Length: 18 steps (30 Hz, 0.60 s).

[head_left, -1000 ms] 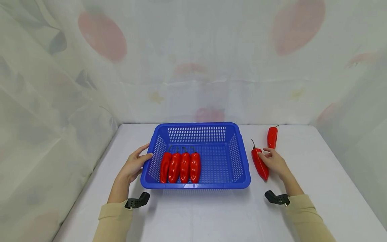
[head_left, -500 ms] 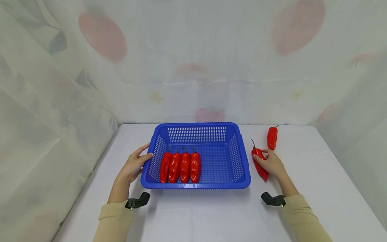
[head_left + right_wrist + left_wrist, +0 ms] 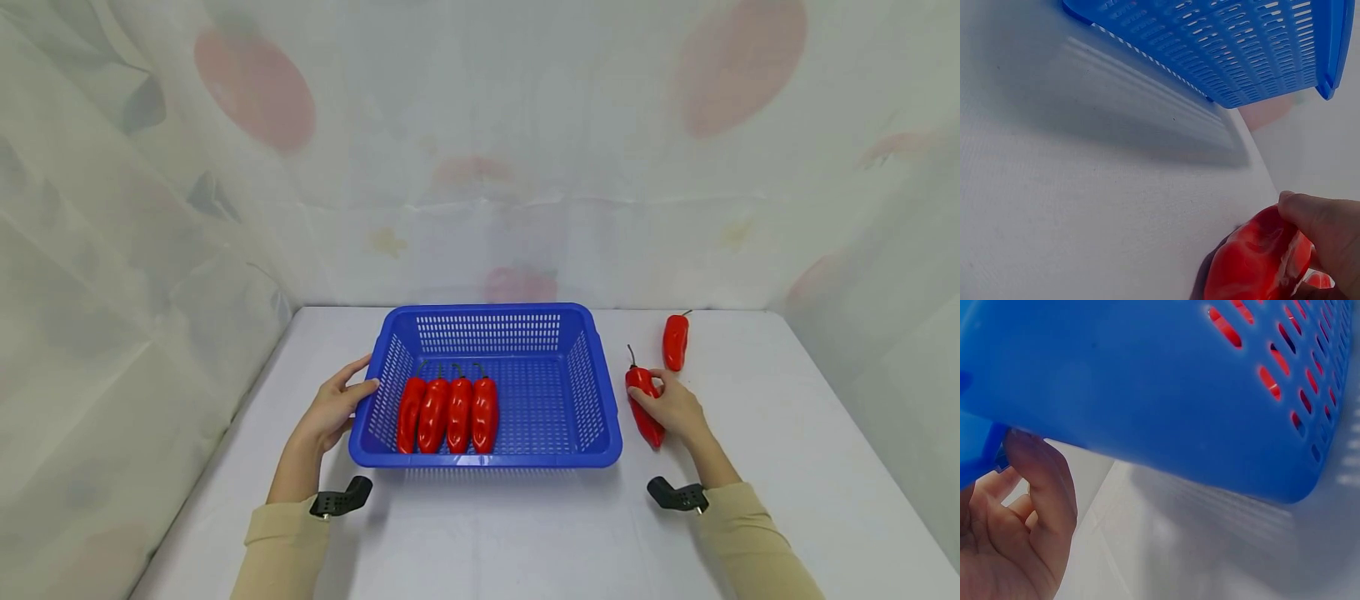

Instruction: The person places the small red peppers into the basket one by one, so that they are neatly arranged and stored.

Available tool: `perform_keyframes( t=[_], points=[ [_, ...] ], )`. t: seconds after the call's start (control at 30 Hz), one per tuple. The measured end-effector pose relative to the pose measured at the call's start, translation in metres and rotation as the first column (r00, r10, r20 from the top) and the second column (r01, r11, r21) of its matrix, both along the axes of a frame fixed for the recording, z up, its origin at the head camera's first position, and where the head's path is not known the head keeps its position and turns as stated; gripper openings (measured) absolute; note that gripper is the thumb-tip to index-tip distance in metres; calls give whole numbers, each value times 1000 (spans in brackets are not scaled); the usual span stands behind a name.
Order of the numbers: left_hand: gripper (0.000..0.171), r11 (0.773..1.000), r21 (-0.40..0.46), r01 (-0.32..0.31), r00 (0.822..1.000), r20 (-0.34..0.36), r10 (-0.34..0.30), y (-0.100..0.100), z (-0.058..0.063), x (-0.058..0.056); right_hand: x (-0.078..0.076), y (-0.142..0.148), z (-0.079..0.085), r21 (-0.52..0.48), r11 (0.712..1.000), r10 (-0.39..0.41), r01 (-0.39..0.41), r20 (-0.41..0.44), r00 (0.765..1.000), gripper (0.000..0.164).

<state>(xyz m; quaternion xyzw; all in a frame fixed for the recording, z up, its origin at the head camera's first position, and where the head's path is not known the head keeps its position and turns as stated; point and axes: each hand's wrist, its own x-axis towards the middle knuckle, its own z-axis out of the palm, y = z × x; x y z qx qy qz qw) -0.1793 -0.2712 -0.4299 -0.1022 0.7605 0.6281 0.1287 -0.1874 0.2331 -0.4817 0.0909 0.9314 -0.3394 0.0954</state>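
My left hand [image 3: 333,407] grips the left rim of a blue plastic basket [image 3: 487,461]; in the left wrist view the fingers [image 3: 1047,481] curl under that rim. Several red peppers [image 3: 459,417] lie side by side in the basket's left half, stems toward the back. Right of the basket, my right hand [image 3: 675,406] pinches another red pepper [image 3: 642,417] between thumb and fingers, its stem pointing away. The right wrist view shows the thumb [image 3: 1300,209] on top of this pepper, close over the table.
One more red pepper [image 3: 675,342] lies behind the right hand, near the table's back edge. The white table [image 3: 480,542] meets pale printed cloth walls [image 3: 480,125] at the back and sides. Each wrist wears a black camera mount [image 3: 341,497].
My right hand has moved slightly left, and its thumb and fingers have closed round the nearer loose pepper, which has shifted and turned a little. My left hand and the basket stay in place.
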Motion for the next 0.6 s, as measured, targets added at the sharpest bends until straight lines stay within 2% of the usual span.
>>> perform_keyframes(
  t=[0.27, 0.6],
  points=[
    [61, 1000, -11, 2, 1000, -4, -2, 0, 0, 0, 1, 0, 5, 14, 1000, 11, -10, -12, 1000, 68],
    [61, 1000, -6, 3, 1000, -2, -3, -1, -1, 0, -3, 0, 22, 38, 999, 25, -22, -100, 995, 65]
  ],
)
